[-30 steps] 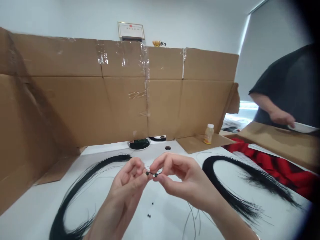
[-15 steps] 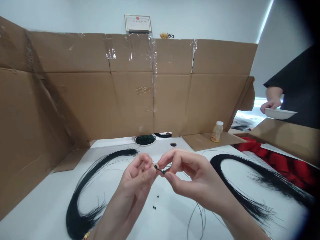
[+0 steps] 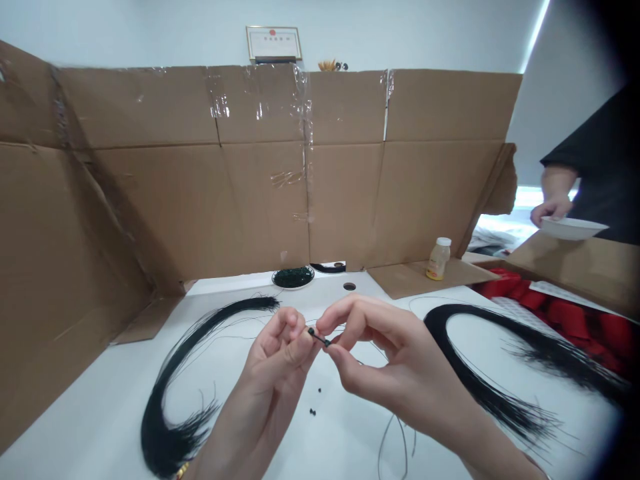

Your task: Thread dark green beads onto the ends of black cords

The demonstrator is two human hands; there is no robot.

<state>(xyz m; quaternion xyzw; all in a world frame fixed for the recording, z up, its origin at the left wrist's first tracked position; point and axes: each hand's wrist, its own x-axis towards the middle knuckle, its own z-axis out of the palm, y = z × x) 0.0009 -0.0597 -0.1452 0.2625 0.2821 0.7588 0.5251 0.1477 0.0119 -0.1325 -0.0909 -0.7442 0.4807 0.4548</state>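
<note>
My left hand point(image 3: 277, 363) is closed, pinching a small dark green bead point(image 3: 311, 331) between thumb and forefinger. Thumb and fingertips of my right hand point(image 3: 395, 360) pinch a second dark bead point(image 3: 327, 343) close by. A short stretch of black cord point(image 3: 319, 337) joins the two beads. Thin cord loops point(image 3: 404, 437) hang or lie below my right hand. On the white table under my hands are a few loose dark beads point(image 3: 313, 411). Curved bundles of black cord lie on both sides, a left bundle point(image 3: 159, 413) and a right bundle point(image 3: 445, 337).
Cardboard walls point(image 3: 250, 200) enclose the table's back and left. A dish point(image 3: 293, 285) of dark green bits stands at the back. A white-capped bottle point(image 3: 439, 260) is at right, near a box of red items point(image 3: 565, 320). Beyond, a person holds a white bowl point(image 3: 575, 229).
The camera view has shifted slightly, so the table items appear a little farther right. My hands keep nearly the same pinch on the beads and cord.
</note>
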